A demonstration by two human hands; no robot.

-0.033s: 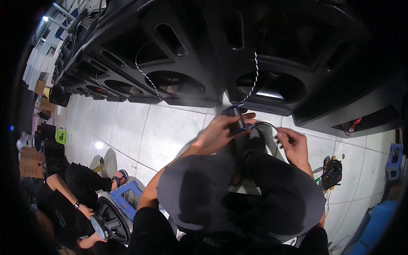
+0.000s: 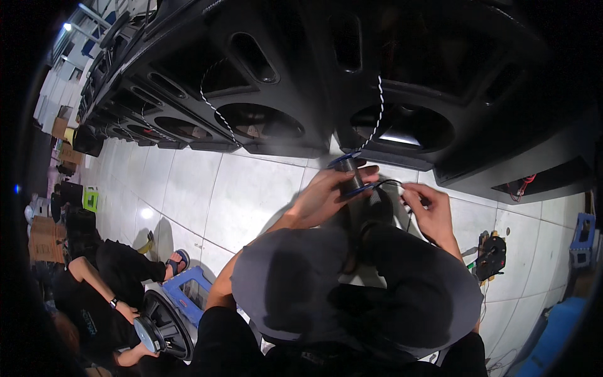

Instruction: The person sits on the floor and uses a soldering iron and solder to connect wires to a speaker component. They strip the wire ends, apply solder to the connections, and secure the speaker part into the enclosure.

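My left hand [image 2: 325,190] is closed around a spool of dull grey wire [image 2: 348,174] with blue end rims, in front of the nearest black speaker cabinet [image 2: 314,119]. A twisted black-and-white wire [image 2: 380,107] hangs across that cabinet's round opening and reaches down to the spool's upper rim. From the lower rim, a thin black cable [image 2: 391,181] curves over to my right hand [image 2: 428,207]. The fingers of that hand are pinched on the cable. A dark strand also runs down below the right hand; its end is hidden.
More black cabinets [image 2: 169,125] line the white tiled floor [image 2: 251,188]. To my left, a person holds a large speaker driver [image 2: 164,327] near a blue stool [image 2: 188,289]. A black reel-like object [image 2: 491,257] lies at right, with another blue stool [image 2: 582,239] beyond.
My right hand has shifted slightly left and up, drawing the cable's curve a little shorter. My left hand and the spool are nearly still.
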